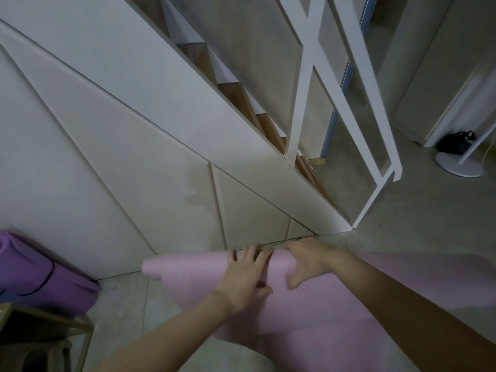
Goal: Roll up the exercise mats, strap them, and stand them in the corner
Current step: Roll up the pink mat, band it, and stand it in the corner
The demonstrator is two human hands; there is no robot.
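A pink exercise mat lies on the floor, its far end rolled into a tube right against the base of the white panelled wall. My left hand lies over the roll near its middle, fingers spread across the top. My right hand grips the roll just to the right, fingers curled over the far side and thumb on the near side. The unrolled part of the pink mat runs toward me and to the right. A purple mat, rolled and bound with a thin dark strap, lies at the left by the wall.
White under-stair panels and a staircase with a white railing rise straight ahead. A wooden frame stands at the lower left. At the far right are a white round lamp base and a dark bag.
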